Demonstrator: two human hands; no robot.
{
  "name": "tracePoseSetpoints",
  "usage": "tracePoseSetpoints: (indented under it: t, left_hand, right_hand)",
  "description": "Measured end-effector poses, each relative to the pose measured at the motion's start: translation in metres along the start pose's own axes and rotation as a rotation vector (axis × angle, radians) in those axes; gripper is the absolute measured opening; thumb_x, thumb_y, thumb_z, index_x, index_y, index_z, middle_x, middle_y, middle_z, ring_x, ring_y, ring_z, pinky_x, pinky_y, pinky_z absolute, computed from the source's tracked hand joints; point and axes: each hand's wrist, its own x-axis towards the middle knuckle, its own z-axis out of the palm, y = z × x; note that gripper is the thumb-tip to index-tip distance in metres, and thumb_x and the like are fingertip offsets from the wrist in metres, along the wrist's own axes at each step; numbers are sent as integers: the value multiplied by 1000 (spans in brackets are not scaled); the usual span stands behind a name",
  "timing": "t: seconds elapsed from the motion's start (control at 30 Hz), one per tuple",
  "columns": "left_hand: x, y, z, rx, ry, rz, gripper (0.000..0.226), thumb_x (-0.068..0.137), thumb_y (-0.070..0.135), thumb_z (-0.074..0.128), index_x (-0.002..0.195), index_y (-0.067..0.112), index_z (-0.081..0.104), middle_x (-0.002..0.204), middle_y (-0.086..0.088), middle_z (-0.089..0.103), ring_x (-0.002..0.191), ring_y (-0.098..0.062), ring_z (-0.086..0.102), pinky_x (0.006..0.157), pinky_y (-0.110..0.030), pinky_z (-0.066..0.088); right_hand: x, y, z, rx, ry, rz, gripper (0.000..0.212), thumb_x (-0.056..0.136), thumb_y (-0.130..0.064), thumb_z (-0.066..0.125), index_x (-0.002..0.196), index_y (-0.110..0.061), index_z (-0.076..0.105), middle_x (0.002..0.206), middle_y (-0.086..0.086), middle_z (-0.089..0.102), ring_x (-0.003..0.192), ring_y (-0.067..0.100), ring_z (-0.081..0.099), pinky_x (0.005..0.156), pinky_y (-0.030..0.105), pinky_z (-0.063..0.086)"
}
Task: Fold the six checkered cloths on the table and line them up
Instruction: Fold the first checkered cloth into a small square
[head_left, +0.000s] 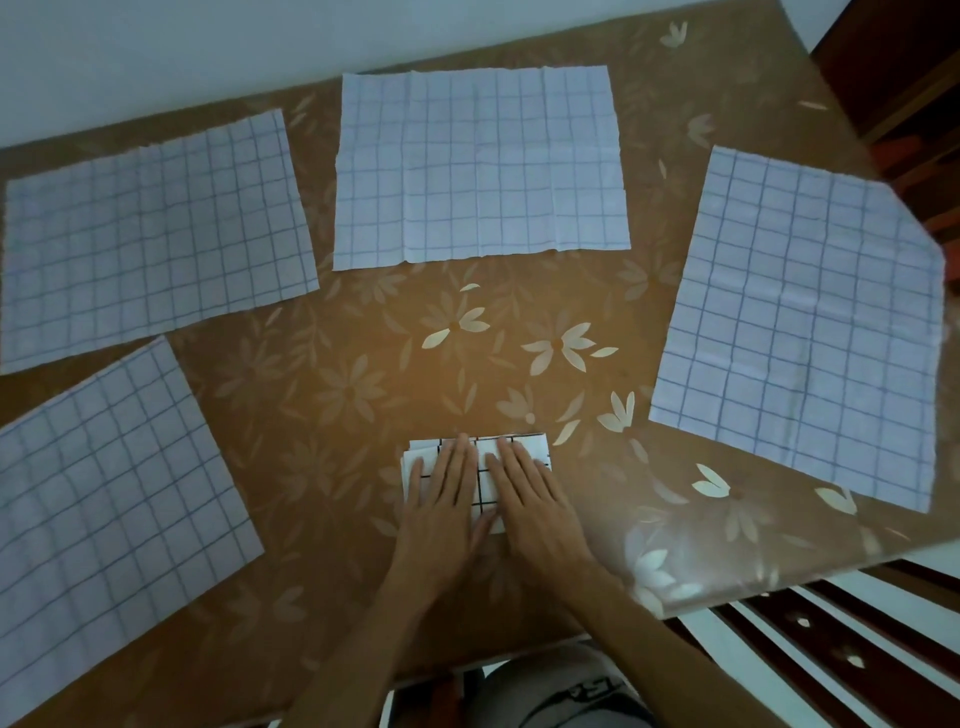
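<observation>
— Where is the one being worked on?
— Close to the near edge of the tabletop (363, 364), about the middle. The folded cloth (426, 449) lies there as a small packet under both palms. The left hand (441, 499) and right hand (530, 499) rest side by side on it, fingers (457, 457) straight and flat, pressing down and grasping nothing
— How should this step be finished well?
— I'd smooth outward from the centre so the creases set. Then I'd square the edges, since the layers seem to sit a little offset at its left side. After that, slide it to where the row should begin, leaving room for the others
— And the count?
— Two hands, and five checkered cloths in view: one folded, four lying open. Nearest is the near-left cloth (104, 499), then the right-side cloth (800, 322). Further back is the far-left cloth (150, 234), and furthest is the far-middle cloth (478, 161). The task names six, and I cannot tell where the sixth is
</observation>
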Motion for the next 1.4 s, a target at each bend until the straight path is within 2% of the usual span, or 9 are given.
tracePoseSetpoints:
  t: [0.17, 0.5, 0.63, 0.8, 0.93, 1.03, 1.17, 1.27, 1.4]
  left_hand:
    - [-6, -14, -8, -39, 14, -42, 78, 96, 69, 22, 158, 27, -1, 167, -4, -7, 153, -23, -5, 122, -55, 3]
    - [-5, -19, -12, 35, 7, -33, 80, 97, 69, 26, 159, 23, 7, 166, -14, 4, 152, -33, 7, 119, -58, 14]
    - [-5, -17, -14, 61, 12, -22, 78, 96, 67, 29, 157, 19, 19, 164, -18, 14, 150, -37, 17, 117, -57, 15]
    - [-5, -13, -19, 62, 57, -22, 78, 96, 64, 26, 156, 16, 20, 163, -18, 15, 150, -36, 16, 119, -53, 11]
    - [-8, -4, -25, 46, 138, -11, 82, 87, 48, 65, 151, 9, 34, 160, -21, 25, 147, -38, 25, 118, -53, 25]
    - [-16, 7, -27, 20, 195, 36, 75, 71, 26, 84, 138, 11, 54, 150, -19, 44, 139, -35, 43, 112, -48, 32]
    - [-39, 13, -17, -138, 237, 102, 82, 62, 11, 78, 138, 18, 48, 147, -12, 48, 132, -31, 49, 105, -50, 46]
    - [-53, 11, -6, -239, 214, 101, 83, 66, 6, 73, 142, 21, 41, 151, -8, 41, 138, -27, 39, 108, -48, 44]
    - [-59, 8, -5, -316, 234, 58, 73, 69, 7, 81, 134, 21, 50, 144, -6, 51, 136, -24, 41, 109, -42, 44]
  right_hand:
    - [-10, 22, -7, -61, 46, 81, 68, 102, -55, 24, 157, -17, 12, 164, 6, 8, 152, 21, 5, 119, 47, 10]
    - [-14, 26, -25, -13, 105, 98, 67, 97, -47, 37, 153, -11, 28, 161, 8, 23, 148, 24, 23, 120, 40, 11]
    - [13, 32, -60, 80, 124, 108, 57, 100, -41, 42, 150, -15, 32, 148, 5, 42, 134, 24, 40, 114, 42, 33]
    - [49, 26, -98, -2, -151, 166, 63, 90, -40, 61, 141, -12, 36, 134, 9, 51, 115, 30, 56, 95, 39, 46]
    - [49, 19, -94, 6, -233, 255, 48, 82, -38, 65, 124, -18, 54, 113, 4, 68, 98, 24, 65, 83, 37, 54]
    - [37, 20, -88, 130, -272, 246, 51, 80, -36, 63, 129, -28, 50, 119, 1, 63, 100, 21, 62, 89, 37, 52]
    - [14, 26, -92, 524, -220, 427, 24, 90, -34, 64, 110, -20, 65, 96, -2, 68, 75, 7, 58, 64, 19, 49]
    - [-5, 21, -93, 1042, -170, 564, 23, 89, -16, 69, 112, -14, 66, 95, 2, 73, 77, 13, 70, 63, 22, 56]
    - [-21, 16, -84, 1204, -215, 567, 30, 82, -2, 74, 109, -12, 67, 106, 11, 73, 92, 22, 72, 82, 37, 60]
